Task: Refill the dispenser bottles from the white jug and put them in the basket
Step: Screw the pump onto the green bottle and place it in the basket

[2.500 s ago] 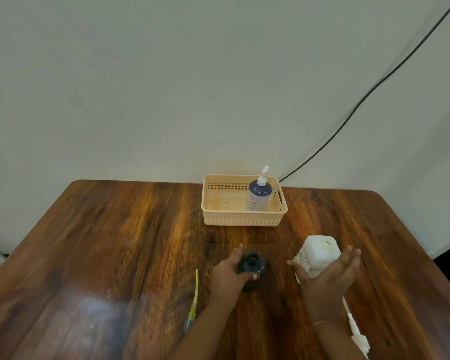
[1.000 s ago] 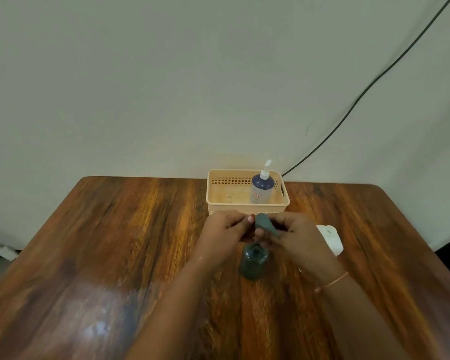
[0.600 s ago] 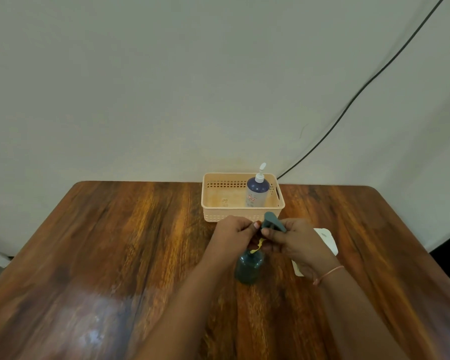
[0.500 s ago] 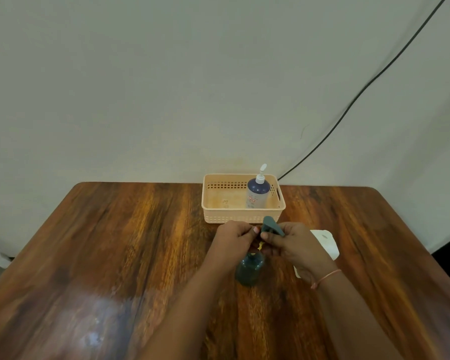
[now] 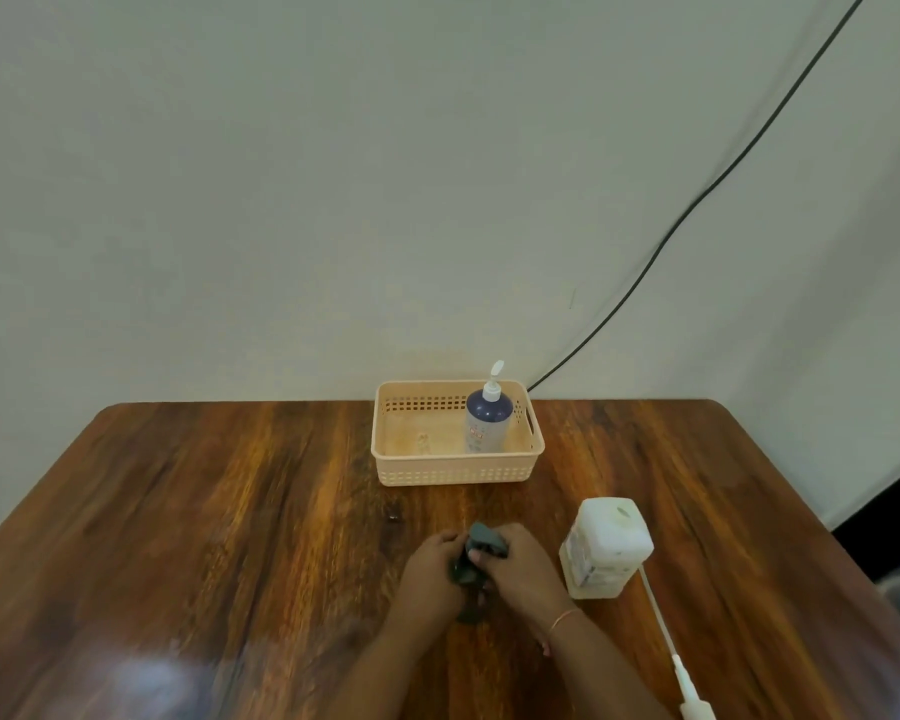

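A small dark green dispenser bottle (image 5: 466,576) stands on the wooden table (image 5: 230,511), mostly hidden between my hands. My left hand (image 5: 430,576) wraps around its body. My right hand (image 5: 518,569) grips the grey-green pump head (image 5: 484,535) on top of it. The white jug (image 5: 606,548) stands upright just right of my right hand, apart from it. At the back, a beige basket (image 5: 455,472) holds a dark blue dispenser bottle (image 5: 487,420) with a white pump, upright in its right half.
A white pump with a long tube (image 5: 668,646) lies on the table at the front right, below the jug. A black cable (image 5: 697,200) runs down the wall to behind the basket. The basket's left half is bare.
My hands have come down with the pump head, so its yellow tube is now inside the green bottle and out of sight. My left hand has moved from the pump to the bottle's body.
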